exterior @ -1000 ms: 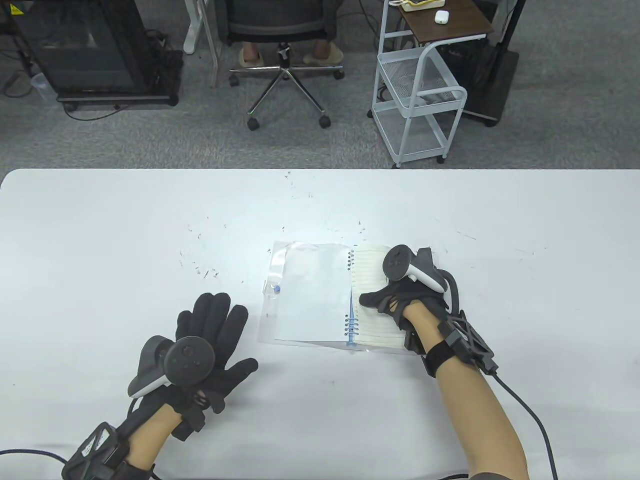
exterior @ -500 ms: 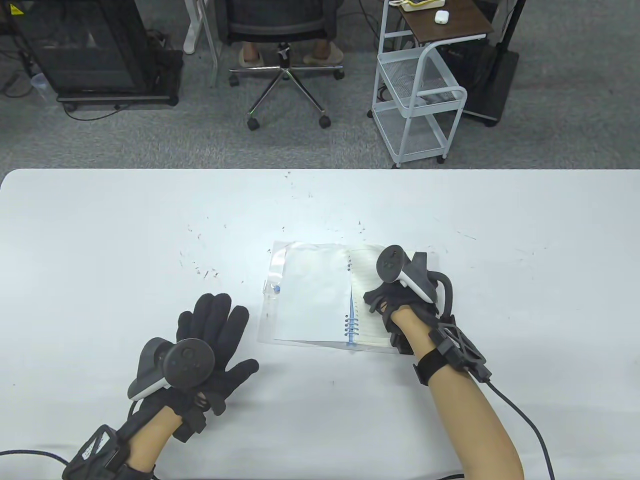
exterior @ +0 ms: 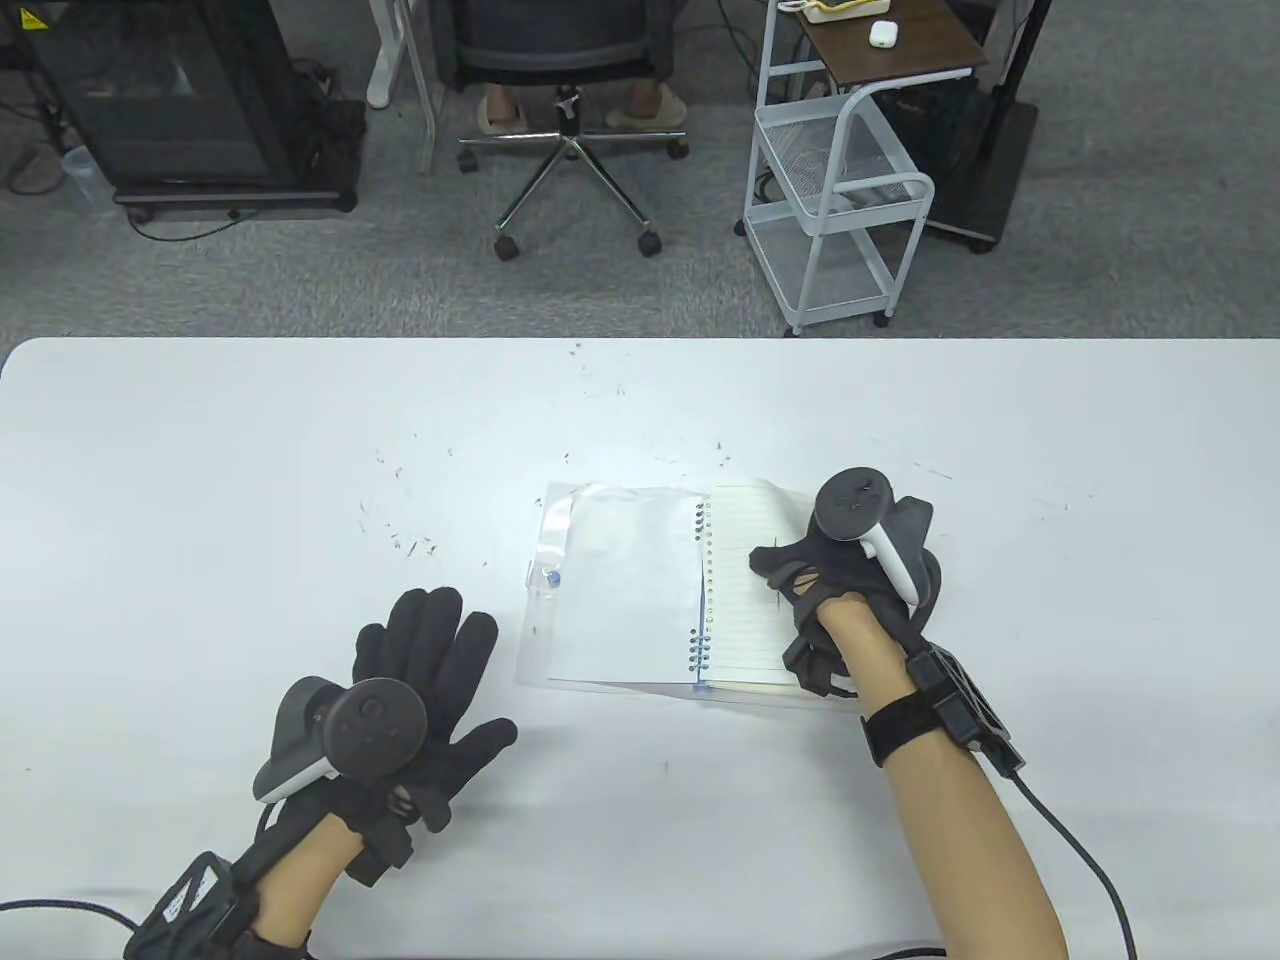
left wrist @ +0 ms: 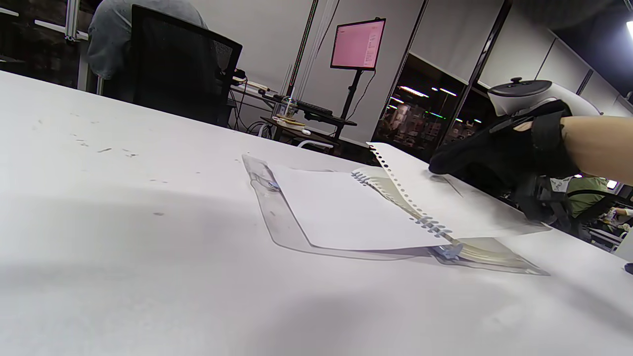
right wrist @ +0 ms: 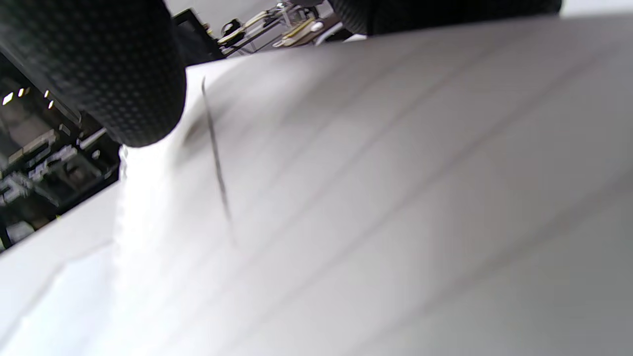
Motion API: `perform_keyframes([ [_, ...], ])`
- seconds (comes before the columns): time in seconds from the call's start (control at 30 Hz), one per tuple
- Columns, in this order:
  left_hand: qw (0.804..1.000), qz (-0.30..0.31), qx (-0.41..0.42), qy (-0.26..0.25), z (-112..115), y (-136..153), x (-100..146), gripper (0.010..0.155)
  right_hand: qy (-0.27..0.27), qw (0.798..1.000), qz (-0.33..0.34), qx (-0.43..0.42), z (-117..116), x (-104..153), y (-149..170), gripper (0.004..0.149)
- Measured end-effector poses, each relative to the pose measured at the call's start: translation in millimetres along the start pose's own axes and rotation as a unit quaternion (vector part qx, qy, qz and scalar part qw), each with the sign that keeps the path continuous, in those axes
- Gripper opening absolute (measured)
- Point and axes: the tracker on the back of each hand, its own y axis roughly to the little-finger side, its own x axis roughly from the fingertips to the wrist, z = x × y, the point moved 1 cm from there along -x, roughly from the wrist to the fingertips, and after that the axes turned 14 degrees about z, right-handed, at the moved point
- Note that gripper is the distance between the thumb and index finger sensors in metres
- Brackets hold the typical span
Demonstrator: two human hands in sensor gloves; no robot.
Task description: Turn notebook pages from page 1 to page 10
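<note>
Paper's bowing because your right hand (exterior: pixel 835 575) pinches that lined white sheet (exterior: pixel 745 590) of the spiral-bound notebook (exterior: pixel 640 590) to flip it; your left hand (exterior: pixel 420 680) rests flat, fingers spread.

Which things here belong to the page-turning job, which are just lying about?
Job: notebook; lined page lifted off the stack; right hand on that page.
Lying about: left hand, flat on the table; office chair; wire cart.
</note>
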Motion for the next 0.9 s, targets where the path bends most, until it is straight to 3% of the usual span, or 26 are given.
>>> perform_keyframes([
  [0.2, 1.0, -0.003, 0.005, 0.005, 0, 0, 0, 0.089, 0.006, 0.992, -0.038, -0.123, 15, 8, 27, 0.099],
  [0.47, 1.0, -0.004, 0.009, 0.01, 1, 0, -1, 0.089, 0.012, 0.954, -0.086, -0.287, 18, 22, 64, 0.098],
  [0.67, 1.0, -0.005, 0.013, 0.015, 2, -1, -2, 0.088, 0.014, 0.95, -0.089, -0.298, 16, 32, 73, 0.094],
  [0.9, 1.0, -0.005, 0.013, 0.016, 2, -2, -2, 0.088, 0.033, 0.965, -0.056, -0.255, 21, 37, 50, 0.081],
])
